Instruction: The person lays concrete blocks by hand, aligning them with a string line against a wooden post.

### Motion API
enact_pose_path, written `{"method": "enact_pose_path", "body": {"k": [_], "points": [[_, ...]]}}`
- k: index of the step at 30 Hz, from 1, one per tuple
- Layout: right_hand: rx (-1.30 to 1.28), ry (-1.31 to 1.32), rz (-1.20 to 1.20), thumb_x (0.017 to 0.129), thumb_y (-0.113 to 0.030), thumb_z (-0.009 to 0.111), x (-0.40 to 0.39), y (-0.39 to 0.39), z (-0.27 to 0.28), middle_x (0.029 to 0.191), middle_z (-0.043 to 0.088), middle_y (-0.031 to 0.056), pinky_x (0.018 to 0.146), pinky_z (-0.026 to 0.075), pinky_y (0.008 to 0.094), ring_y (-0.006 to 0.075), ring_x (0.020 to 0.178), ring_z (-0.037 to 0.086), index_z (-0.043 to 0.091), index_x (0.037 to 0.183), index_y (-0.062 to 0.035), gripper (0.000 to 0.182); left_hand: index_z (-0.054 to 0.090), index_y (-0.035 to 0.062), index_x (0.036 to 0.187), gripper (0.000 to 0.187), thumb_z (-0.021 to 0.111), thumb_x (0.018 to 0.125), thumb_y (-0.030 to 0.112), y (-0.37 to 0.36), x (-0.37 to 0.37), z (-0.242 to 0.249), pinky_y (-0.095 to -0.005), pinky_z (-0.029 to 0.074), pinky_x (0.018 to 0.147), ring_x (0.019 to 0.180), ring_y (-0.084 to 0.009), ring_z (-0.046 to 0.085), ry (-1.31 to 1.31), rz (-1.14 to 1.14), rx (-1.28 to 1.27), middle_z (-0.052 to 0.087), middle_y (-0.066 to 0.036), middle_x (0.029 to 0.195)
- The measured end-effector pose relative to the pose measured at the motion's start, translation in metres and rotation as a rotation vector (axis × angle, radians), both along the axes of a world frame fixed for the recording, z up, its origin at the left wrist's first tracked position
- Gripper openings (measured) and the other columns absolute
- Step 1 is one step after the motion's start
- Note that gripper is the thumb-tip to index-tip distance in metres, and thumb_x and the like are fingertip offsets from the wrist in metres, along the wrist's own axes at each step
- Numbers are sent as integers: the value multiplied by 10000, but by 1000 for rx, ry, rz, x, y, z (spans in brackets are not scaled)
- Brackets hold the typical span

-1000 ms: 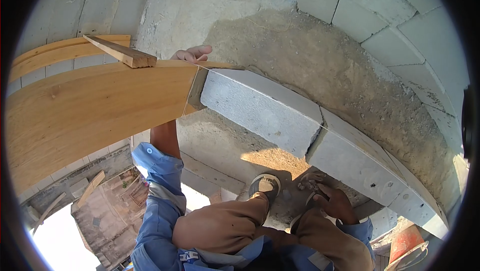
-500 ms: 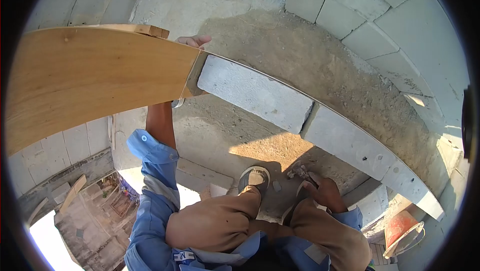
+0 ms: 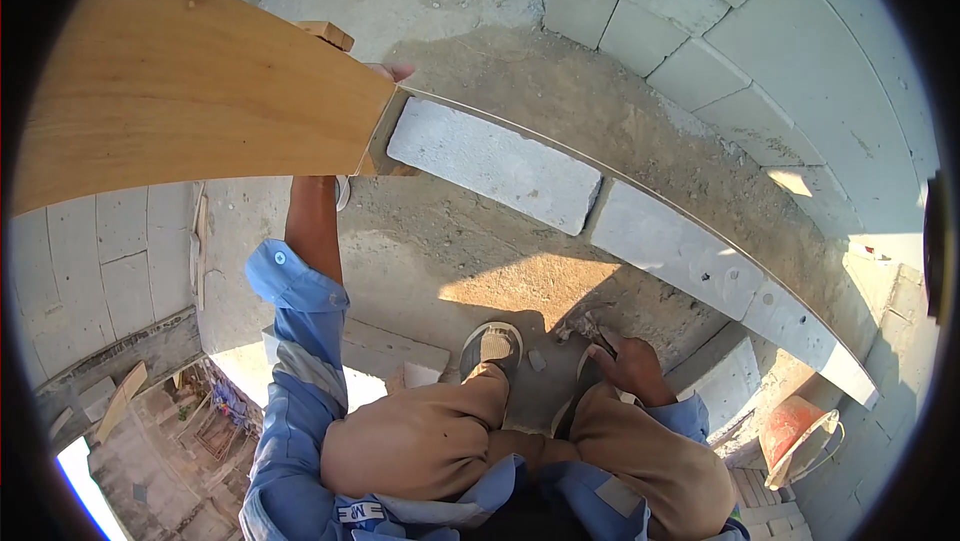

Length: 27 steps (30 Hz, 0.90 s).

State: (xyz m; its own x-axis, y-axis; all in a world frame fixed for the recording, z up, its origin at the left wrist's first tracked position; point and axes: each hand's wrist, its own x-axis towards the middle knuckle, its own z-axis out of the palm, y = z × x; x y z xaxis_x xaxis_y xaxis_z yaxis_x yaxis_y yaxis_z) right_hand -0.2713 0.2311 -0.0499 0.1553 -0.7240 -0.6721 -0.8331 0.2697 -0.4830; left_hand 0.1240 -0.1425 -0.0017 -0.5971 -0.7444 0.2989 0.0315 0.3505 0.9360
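Observation:
My left hand (image 3: 392, 71) reaches under a wooden board (image 3: 210, 91) and shows only a few fingers at its far edge, near the end; the rest is hidden. The board's end meets a row of pale blocks, the nearest block (image 3: 495, 161) lying beside a mortar-grey gap. Low beside my right shoe, my right hand (image 3: 635, 369) is closed round the dark handle of a short tool (image 3: 590, 329) with a rough, grey-crusted head. A small grey chip (image 3: 537, 360) lies on the floor between my shoes.
A red bucket (image 3: 792, 428) with a handle sits at the lower right. Block walls (image 3: 690, 61) rise at the back right and left. Behind the board's end a short wood piece (image 3: 328, 35) sticks out. Past a ledge at lower left is a lower, debris-strewn level (image 3: 165, 461).
The view has shifted, and the board's left part now sits higher in it. Less of my left hand shows past the board. My right hand still holds the tool low by the shoe.

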Motion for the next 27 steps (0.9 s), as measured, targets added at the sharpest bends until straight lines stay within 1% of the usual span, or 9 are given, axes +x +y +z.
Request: {"method": "enact_pose_path", "body": {"k": [5,8,14,17,20,21,23,25,27], "points": [[-44,15,-3,908,-486,590,6,-2,0,846,686,222,755,525,500,421,822,668,656,1186,-104,477,618,105,1177,522,840,735,272,8,-1,6,-305,548,915,1109,-170,617,65,117,244,626,-55,1250],[-54,44,-3,912,-492,581,10,-1,5,842,686,220,749,523,504,419,818,667,648,1191,-110,479,624,99,1175,683,933,584,246,9,-3,9,-315,556,908,1116,-170,616,134,184,542,623,-78,1272],[-96,93,20,916,-495,573,13,9,0,833,684,215,735,523,507,425,801,664,644,1164,-110,463,558,88,1282,824,940,573,260,2,3,-9,-331,583,879,1084,-208,645,181,70,325,629,-98,1244],[-116,94,59,915,-501,576,14,10,-5,798,676,229,702,521,514,439,778,661,662,1098,-87,461,527,56,1334,654,783,762,244,-5,1,-32,-328,569,886,1095,-198,638,192,34,456,621,-111,1267],[-146,215,100,890,-491,632,17,10,-9,727,635,292,639,499,523,478,706,639,693,826,26,525,526,11,1349,445,602,954,200,-7,17,-57,-338,540,910,1118,-170,620,391,128,568,607,-122,1309],[-158,269,121,886,-484,642,17,12,-11,717,630,304,626,498,520,484,690,634,687,771,40,539,521,2,1347,425,544,986,224,14,5,-27,-328,510,927,1110,-150,606,343,334,546,610,-90,1292],[-107,145,146,896,-437,635,14,10,-11,782,656,297,654,483,539,503,741,636,673,974,59,503,565,39,1284,387,441,1014,288,22,-12,-4,-350,469,938,1078,-149,585,413,427,447,632,-63,1221],[-94,-11,184,906,-405,630,19,1,-1,807,657,300,663,479,527,496,756,635,666,988,68,482,617,33,1072,272,445,978,221,11,-8,-26,-351,462,821,910,-174,565,270,562,333,660,-75,1107],[-75,-181,102,918,-369,622,22,-12,7,839,659,301,676,475,512,486,775,635,657,1007,78,457,617,-7,1037,313,415,978,224,26,-10,-16,-400,471,851,909,-243,610,485,705,461,682,-126,1004]]}}
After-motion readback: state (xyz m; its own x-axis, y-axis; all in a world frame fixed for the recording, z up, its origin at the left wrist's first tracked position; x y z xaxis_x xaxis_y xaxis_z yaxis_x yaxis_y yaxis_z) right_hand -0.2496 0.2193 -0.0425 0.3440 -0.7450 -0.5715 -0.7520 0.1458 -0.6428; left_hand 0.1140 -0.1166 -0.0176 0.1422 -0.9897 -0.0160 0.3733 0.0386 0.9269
